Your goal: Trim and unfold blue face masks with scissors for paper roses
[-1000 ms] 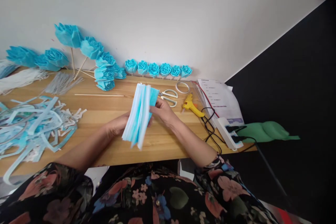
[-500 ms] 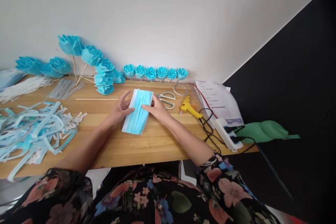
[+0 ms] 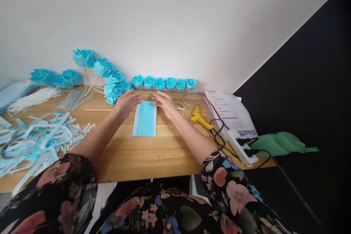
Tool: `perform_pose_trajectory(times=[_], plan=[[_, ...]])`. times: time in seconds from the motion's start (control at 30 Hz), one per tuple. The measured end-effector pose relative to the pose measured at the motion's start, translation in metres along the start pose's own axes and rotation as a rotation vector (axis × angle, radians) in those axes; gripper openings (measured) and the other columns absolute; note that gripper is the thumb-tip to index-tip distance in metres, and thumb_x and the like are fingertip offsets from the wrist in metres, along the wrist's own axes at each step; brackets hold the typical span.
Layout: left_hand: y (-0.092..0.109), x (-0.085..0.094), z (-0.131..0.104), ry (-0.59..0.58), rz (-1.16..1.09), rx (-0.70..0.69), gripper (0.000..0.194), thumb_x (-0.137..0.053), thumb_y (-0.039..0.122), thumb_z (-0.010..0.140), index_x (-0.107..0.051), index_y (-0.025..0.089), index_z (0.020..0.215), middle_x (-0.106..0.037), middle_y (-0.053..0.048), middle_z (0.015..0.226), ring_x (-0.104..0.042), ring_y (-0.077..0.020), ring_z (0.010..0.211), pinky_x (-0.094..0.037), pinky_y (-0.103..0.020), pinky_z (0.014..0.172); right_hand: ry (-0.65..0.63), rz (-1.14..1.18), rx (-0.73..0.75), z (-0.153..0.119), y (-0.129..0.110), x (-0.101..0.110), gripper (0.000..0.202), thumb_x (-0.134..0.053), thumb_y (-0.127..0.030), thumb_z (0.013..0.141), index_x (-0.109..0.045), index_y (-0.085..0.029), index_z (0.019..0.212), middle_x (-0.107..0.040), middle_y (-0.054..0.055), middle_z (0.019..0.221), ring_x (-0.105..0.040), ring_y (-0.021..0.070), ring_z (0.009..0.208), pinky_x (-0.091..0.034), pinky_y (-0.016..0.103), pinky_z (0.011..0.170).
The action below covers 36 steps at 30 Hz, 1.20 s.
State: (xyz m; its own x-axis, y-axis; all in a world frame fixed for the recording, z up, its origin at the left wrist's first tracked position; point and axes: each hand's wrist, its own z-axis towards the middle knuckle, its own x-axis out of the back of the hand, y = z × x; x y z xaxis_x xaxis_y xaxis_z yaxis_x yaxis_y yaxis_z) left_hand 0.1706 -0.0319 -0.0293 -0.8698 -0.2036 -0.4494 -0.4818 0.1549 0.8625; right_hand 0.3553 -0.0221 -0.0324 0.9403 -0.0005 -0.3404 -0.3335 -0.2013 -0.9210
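A blue pleated mask piece with pale side edges (image 3: 144, 120) lies flat on the wooden table (image 3: 142, 161). My left hand (image 3: 128, 103) is at its upper left corner, fingers stretched out and holding nothing. At the upper right corner is my right hand (image 3: 164, 103), also spread and free of any object. Whether the fingertips touch the mask piece, I cannot tell. Scissors (image 3: 179, 106) are partly hidden behind my right hand.
Several blue flowers (image 3: 170, 83) line the wall, with larger ones (image 3: 102, 67) on sticks at left. Cut strips (image 3: 41, 139) are piled at left. To the right are a tape roll (image 3: 189, 99), yellow glue gun (image 3: 200, 117), papers (image 3: 230, 109) and a power strip (image 3: 240, 148).
Both hands have let go of the mask piece and moved to its upper corners. It now lies flat on the table, and the camera view has shifted slightly.
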Motion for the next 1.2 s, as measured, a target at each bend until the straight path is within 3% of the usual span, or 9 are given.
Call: perform_pose_trajectory(times=[0.17, 0.3, 0.4, 0.57, 0.77, 0.9, 1.2], plan=[[-0.003, -0.02, 0.043, 0.06, -0.203, 0.187, 0.022, -0.047, 0.006, 0.088, -0.056, 0.014, 0.106, -0.067, -0.013, 0.095, -0.068, -0.0209, 0.088, -0.056, -0.033, 0.085, 0.0, 0.294, -0.153, 0.037, 0.007, -0.027, 0.015, -0.057, -0.004, 0.083, -0.056, -0.019, 0.086, -0.07, -0.001, 0.076, -0.069, 0.0134, 0.079, -0.06, 0.032, 0.084], [-0.007, -0.029, 0.063, 0.051, -0.253, 0.184, 0.016, -0.044, 0.004, 0.087, -0.058, 0.012, 0.09, -0.066, -0.013, 0.09, -0.068, -0.0179, 0.082, -0.054, -0.027, 0.081, 0.029, 0.402, -0.17, 0.058, 0.016, -0.037, 0.019, -0.049, -0.002, 0.085, -0.058, -0.019, 0.081, -0.069, -0.002, 0.071, -0.066, 0.0099, 0.072, -0.059, 0.027, 0.083], [-0.01, -0.031, 0.07, 0.062, -0.273, 0.157, 0.017, -0.044, 0.003, 0.084, -0.056, 0.014, 0.084, -0.065, -0.008, 0.078, -0.067, -0.0162, 0.077, -0.053, -0.026, 0.078, 0.054, 0.442, -0.171, 0.066, 0.022, -0.042, 0.018, -0.051, -0.004, 0.083, -0.059, -0.02, 0.08, -0.07, -0.003, 0.072, -0.065, 0.01, 0.073, -0.059, 0.03, 0.086], [-0.008, -0.032, 0.075, -0.076, -0.31, 0.005, 0.016, -0.054, 0.003, 0.075, -0.053, 0.017, 0.081, -0.064, -0.002, 0.073, -0.065, -0.0146, 0.075, -0.052, -0.026, 0.075, -0.007, 0.412, -0.107, 0.066, 0.014, -0.049, 0.02, -0.052, -0.004, 0.079, -0.06, -0.022, 0.084, -0.069, -0.007, 0.076, -0.062, 0.0089, 0.072, -0.058, 0.033, 0.089], [0.021, -0.034, 0.073, -0.253, -0.245, -0.142, 0.013, -0.059, 0.006, 0.074, -0.057, 0.015, 0.083, -0.068, -0.005, 0.084, -0.068, -0.0184, 0.083, -0.054, -0.028, 0.076, -0.147, 0.375, -0.034, 0.064, -0.021, -0.054, 0.017, -0.051, -0.006, 0.082, -0.059, -0.02, 0.085, -0.069, -0.005, 0.078, -0.062, 0.009, 0.072, -0.06, 0.031, 0.082], [0.026, -0.027, 0.068, -0.276, -0.196, -0.115, 0.011, -0.057, 0.007, 0.077, -0.059, 0.015, 0.084, -0.07, -0.007, 0.089, -0.069, -0.0202, 0.089, -0.055, -0.031, 0.082, -0.167, 0.317, -0.062, 0.062, -0.029, -0.05, 0.019, -0.048, -0.005, 0.084, -0.06, -0.02, 0.086, -0.069, -0.004, 0.078, -0.065, 0.0106, 0.076, -0.06, 0.028, 0.077], [0.007, -0.008, 0.06, -0.264, -0.272, -0.061, 0.012, -0.059, 0.011, 0.078, -0.051, 0.019, 0.084, -0.072, -0.008, 0.096, -0.07, -0.0214, 0.095, -0.054, -0.033, 0.086, -0.155, 0.198, -0.07, 0.052, -0.018, -0.039, 0.015, -0.054, -0.009, 0.085, -0.061, -0.022, 0.088, -0.071, -0.004, 0.083, -0.067, 0.0105, 0.08, -0.06, 0.03, 0.081]])
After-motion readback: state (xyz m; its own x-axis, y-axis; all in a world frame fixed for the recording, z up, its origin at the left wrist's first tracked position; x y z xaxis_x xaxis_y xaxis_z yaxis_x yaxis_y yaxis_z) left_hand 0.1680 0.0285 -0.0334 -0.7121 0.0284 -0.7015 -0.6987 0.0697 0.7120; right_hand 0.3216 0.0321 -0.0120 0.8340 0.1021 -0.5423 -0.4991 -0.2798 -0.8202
